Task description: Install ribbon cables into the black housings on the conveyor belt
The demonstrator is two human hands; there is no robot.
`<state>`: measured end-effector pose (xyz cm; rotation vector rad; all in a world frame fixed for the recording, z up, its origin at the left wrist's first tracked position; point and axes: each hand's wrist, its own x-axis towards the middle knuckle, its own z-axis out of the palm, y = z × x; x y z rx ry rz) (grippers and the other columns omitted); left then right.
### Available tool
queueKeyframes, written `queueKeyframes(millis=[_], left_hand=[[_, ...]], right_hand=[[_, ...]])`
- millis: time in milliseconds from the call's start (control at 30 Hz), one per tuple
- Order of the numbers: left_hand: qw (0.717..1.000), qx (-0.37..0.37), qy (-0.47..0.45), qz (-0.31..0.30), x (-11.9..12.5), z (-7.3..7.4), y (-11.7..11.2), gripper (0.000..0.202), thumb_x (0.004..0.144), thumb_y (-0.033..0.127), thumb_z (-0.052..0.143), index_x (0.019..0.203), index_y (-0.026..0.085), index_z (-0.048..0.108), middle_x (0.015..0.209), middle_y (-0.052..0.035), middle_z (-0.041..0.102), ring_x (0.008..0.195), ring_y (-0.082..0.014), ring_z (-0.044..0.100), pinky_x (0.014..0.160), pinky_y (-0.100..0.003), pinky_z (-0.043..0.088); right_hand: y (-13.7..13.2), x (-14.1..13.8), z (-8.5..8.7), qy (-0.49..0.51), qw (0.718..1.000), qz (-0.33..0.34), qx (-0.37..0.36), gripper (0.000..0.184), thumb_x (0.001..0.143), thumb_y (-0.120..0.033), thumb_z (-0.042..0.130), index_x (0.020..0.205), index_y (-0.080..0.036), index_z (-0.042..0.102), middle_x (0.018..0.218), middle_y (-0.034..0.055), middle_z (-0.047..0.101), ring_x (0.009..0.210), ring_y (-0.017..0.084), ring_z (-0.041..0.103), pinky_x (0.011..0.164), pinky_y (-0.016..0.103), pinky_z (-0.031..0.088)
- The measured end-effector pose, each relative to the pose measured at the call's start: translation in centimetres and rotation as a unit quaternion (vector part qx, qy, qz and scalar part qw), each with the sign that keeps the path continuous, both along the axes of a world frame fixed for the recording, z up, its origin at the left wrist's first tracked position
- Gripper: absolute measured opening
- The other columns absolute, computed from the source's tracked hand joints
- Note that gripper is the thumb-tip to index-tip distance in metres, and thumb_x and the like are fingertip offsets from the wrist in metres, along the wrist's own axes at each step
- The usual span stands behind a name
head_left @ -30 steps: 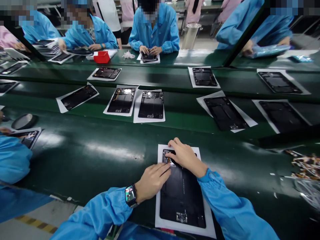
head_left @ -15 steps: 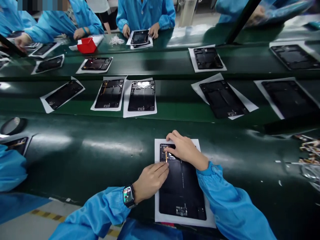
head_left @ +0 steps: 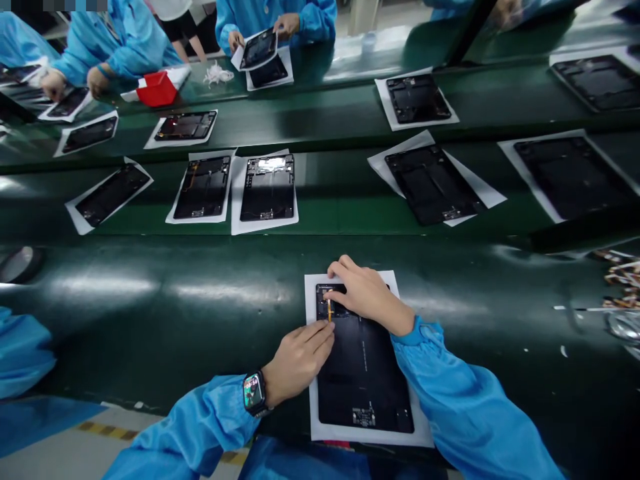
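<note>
A black tablet back panel (head_left: 363,373) lies on a white sheet (head_left: 315,427) on the dark green bench right in front of me. My right hand (head_left: 367,297) rests over its top left corner, thumb and fingers pinched on a thin orange flex strip (head_left: 329,311) that stands there. My left hand (head_left: 299,360), with a smartwatch on the wrist, lies at the panel's left edge, its fingers extended together and their tips pressing just below the strip. Both arms wear blue sleeves.
Several more black panels on white sheets, such as one (head_left: 268,189), lie on the green conveyor (head_left: 350,213) beyond. Other people in blue coats work across it beside a red box (head_left: 157,89). Small parts (head_left: 620,273) lie at the right; a blue sleeve (head_left: 20,347) is at my left.
The view has tilted down a little, so everything sits higher in the frame. My hands stay at the panel's top left corner; the orange strip now stands upright between them.
</note>
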<state>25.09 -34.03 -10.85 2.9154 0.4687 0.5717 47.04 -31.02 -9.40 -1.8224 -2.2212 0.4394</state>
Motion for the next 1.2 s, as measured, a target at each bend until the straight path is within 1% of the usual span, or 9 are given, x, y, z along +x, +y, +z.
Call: queueKeyframes(millis=[367, 467, 567, 667, 767, 867, 1033, 1133, 1200], left_hand=[[0.999, -0.012, 0.037, -0.01, 0.1, 0.4, -0.1, 0.025, 0.099, 0.011, 0.041, 0.107, 0.005, 0.064, 0.119, -0.013, 0.067, 0.113, -0.0255, 0.062, 0.09, -0.036, 0.057], [0.998, -0.046, 0.043, -0.012, 0.0, 0.7, 0.3, 0.023, 0.099, 0.023, 0.049, 0.106, 0.007, 0.064, 0.117, -0.0123, 0.067, 0.114, -0.0258, 0.061, 0.091, -0.037, 0.057], [0.992, -0.118, 0.023, -0.02, -0.5, 1.2, 1.3, 0.031, 0.097, 0.035, 0.055, 0.113, 0.011, 0.062, 0.121, -0.0113, 0.065, 0.119, -0.0236, 0.058, 0.096, -0.035, 0.055], [0.988, -0.152, 0.018, -0.027, -0.9, 1.7, 2.4, 0.03, 0.097, 0.029, 0.053, 0.122, 0.013, 0.058, 0.135, -0.013, 0.055, 0.131, -0.0235, 0.048, 0.104, -0.037, 0.05], [0.988, -0.137, 0.055, -0.05, -1.1, 2.1, 2.8, 0.027, 0.096, 0.025, 0.052, 0.12, 0.014, 0.059, 0.139, -0.0139, 0.052, 0.134, -0.0258, 0.044, 0.107, -0.042, 0.047], [0.986, -0.123, 0.094, -0.065, -1.0, 2.4, 2.6, 0.027, 0.094, 0.02, 0.053, 0.119, 0.013, 0.061, 0.138, -0.0147, 0.051, 0.134, -0.0274, 0.043, 0.108, -0.043, 0.045], [0.981, -0.149, 0.084, -0.086, -1.3, 2.7, 2.6, 0.024, 0.092, 0.021, 0.054, 0.111, 0.016, 0.068, 0.144, -0.014, 0.045, 0.136, -0.0303, 0.04, 0.108, -0.047, 0.044], [0.977, -0.189, 0.051, -0.089, -1.6, 2.5, 3.0, 0.021, 0.093, 0.024, 0.054, 0.104, 0.017, 0.07, 0.142, -0.0122, 0.047, 0.135, -0.0281, 0.042, 0.109, -0.045, 0.042], [0.973, -0.216, 0.024, -0.074, -1.8, 2.4, 3.4, 0.023, 0.093, 0.025, 0.055, 0.111, 0.016, 0.067, 0.141, -0.0118, 0.049, 0.134, -0.025, 0.043, 0.111, -0.042, 0.041]], right_hand=[[0.0, -0.2, 0.2, 0.003, 1.0, -0.003, -0.008, 0.035, 0.083, -0.038, 0.075, 0.105, -0.022, 0.053, 0.104, 0.0016, 0.055, 0.067, 0.017, 0.059, 0.06, 0.03, 0.039], [0.0, -0.2, 0.5, 0.008, 1.0, -0.008, -0.017, 0.032, 0.084, -0.036, 0.073, 0.105, -0.02, 0.054, 0.105, 0.0037, 0.056, 0.07, 0.018, 0.06, 0.063, 0.03, 0.041], [-0.3, 0.4, 1.5, 0.055, 0.998, -0.011, -0.028, 0.015, 0.094, -0.022, 0.057, 0.108, -0.018, 0.056, 0.105, 0.0064, 0.056, 0.079, 0.019, 0.061, 0.071, 0.03, 0.044], [-1.3, 1.4, 3.3, 0.117, 0.992, 0.005, -0.043, 0.024, 0.096, -0.009, 0.04, 0.105, -0.017, 0.061, 0.1, 0.0067, 0.06, 0.087, 0.018, 0.061, 0.078, 0.029, 0.045], [-2.9, 2.1, 5.2, 0.145, 0.987, -0.005, -0.069, 0.022, 0.092, -0.009, 0.047, 0.092, -0.019, 0.066, 0.091, 0.0037, 0.066, 0.084, 0.018, 0.062, 0.076, 0.028, 0.045], [-4.9, 2.1, 6.1, 0.172, 0.98, -0.038, -0.094, 0.013, 0.091, -0.018, 0.056, 0.085, -0.022, 0.067, 0.08, -0.0002, 0.069, 0.074, 0.017, 0.064, 0.068, 0.028, 0.045], [-8.3, 0.7, 5.2, 0.163, 0.977, -0.088, -0.103, 0.016, 0.094, -0.034, 0.056, 0.082, -0.023, 0.057, 0.064, -0.0023, 0.062, 0.057, 0.017, 0.059, 0.053, 0.027, 0.04], [-9.8, -1.0, 4.2, 0.152, 0.983, -0.061, -0.086, 0.007, 0.097, -0.027, 0.048, 0.097, -0.023, 0.054, 0.078, 0.0004, 0.066, 0.066, 0.018, 0.062, 0.057, 0.028, 0.043], [-10.4, -2.2, 3.6, 0.139, 0.986, -0.036, -0.082, 0.012, 0.098, -0.021, 0.046, 0.108, -0.022, 0.051, 0.091, 0.0032, 0.067, 0.074, 0.02, 0.064, 0.062, 0.029, 0.045]])
